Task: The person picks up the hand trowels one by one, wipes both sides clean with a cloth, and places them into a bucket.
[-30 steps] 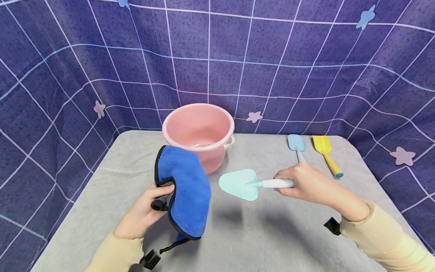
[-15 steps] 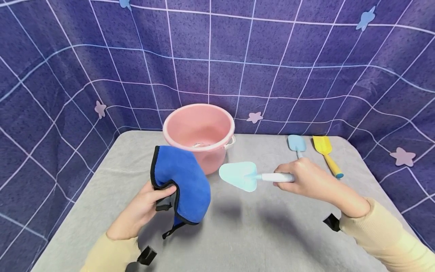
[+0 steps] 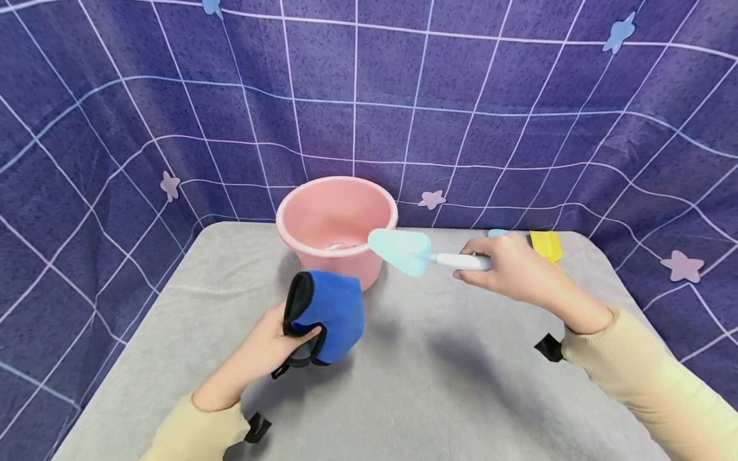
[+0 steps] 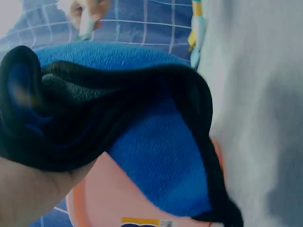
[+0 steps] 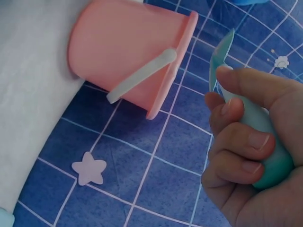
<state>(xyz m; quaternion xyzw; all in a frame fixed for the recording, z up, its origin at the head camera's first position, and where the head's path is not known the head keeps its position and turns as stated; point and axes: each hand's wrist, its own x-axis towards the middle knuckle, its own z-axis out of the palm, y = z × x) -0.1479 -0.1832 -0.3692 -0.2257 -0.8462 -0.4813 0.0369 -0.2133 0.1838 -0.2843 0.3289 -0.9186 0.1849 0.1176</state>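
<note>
Cloth (image 3: 339, 314), trowel (image 3: 416, 254), bucket (image 3: 337, 211);
left hand (image 3: 278, 339) pinches the blue cloth, thumb on top; right hand (image 3: 510, 266) grips the trowel's handle (image 3: 463, 261), blade (image 3: 400, 250) toward the bucket.

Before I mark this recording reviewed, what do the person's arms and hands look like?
The left hand and right hand wear no gloves. Both sleeves are long and pale yellow; the right cuff looks ribbed. A small black angular piece shows beside each cuff.
</note>
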